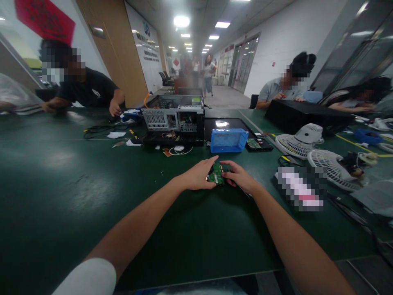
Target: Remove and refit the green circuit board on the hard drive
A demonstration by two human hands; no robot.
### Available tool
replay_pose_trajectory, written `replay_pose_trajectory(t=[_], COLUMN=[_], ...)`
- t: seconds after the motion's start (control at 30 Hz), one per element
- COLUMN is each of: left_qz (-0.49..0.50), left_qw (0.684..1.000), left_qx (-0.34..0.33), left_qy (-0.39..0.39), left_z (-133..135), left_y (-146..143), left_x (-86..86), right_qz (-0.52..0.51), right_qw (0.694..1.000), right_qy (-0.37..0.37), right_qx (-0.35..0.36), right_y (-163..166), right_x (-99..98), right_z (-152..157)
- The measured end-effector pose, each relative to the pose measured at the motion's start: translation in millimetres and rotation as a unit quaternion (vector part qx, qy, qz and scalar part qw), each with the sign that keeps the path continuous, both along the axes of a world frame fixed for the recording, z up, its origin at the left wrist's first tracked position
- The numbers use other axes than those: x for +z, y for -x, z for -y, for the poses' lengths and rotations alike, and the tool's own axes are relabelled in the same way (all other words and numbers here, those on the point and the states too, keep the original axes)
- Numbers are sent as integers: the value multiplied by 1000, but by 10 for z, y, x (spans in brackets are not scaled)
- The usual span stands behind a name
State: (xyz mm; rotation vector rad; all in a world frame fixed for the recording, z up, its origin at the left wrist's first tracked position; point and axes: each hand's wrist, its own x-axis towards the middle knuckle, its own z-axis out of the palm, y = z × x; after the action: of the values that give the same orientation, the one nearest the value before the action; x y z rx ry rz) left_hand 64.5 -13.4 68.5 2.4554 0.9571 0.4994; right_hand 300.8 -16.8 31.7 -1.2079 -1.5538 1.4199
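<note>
A small green circuit board (216, 176) is between my two hands just above or on the green table, in front of the blue bin. My left hand (199, 175) grips its left side, with the thumb at the near edge and the fingers along the far edge. Curled at the board's right side, my right hand (240, 177) has its fingertips on that edge. Something thin and dark shows under the right palm; its kind I cannot make out. Small white bits lie on the table left of my left hand.
Beyond my hands stand an opened computer case (173, 123) and a blue plastic bin (229, 141). A dark tray with a circuit board (258, 144) lies beside the bin. To the right are white fan parts (293, 145), a blurred-out box (299, 190) and cables. Several people sit around the table (76, 184).
</note>
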Motion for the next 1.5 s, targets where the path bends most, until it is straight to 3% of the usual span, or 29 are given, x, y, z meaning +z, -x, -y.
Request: replay_pose_trajectory(t=[0.3,0.5,0.7,0.9,1.1,1.33,1.5], left_qz=[-8,-15,-40,-16,-22,-56,-90], left_qw=[1000,998,980,970,967,949,969], left_qx=[-5,55,180,229,227,218,111], left_qy=[3,-22,-74,-74,-115,-222,-202], left_z=[-8,162,397,318,290,574,802], left_y=[-1,76,315,396,382,108,-257], left_x=[-48,-70,-400,-628,-627,-455,-418], right_qz=[-36,-65,-52,-33,-28,-10,39], right_qw=[999,997,998,999,999,998,992], right_qy=[3,11,5,-13,-19,-49,-95], right_qx=[-16,-41,-45,-42,-27,-38,-71], right_y=[-11,3,36,25,25,67,63], right_x=[-78,-104,-94,-93,-59,-64,-84], right_z=[-39,-65,-68,-68,-43,-26,-36])
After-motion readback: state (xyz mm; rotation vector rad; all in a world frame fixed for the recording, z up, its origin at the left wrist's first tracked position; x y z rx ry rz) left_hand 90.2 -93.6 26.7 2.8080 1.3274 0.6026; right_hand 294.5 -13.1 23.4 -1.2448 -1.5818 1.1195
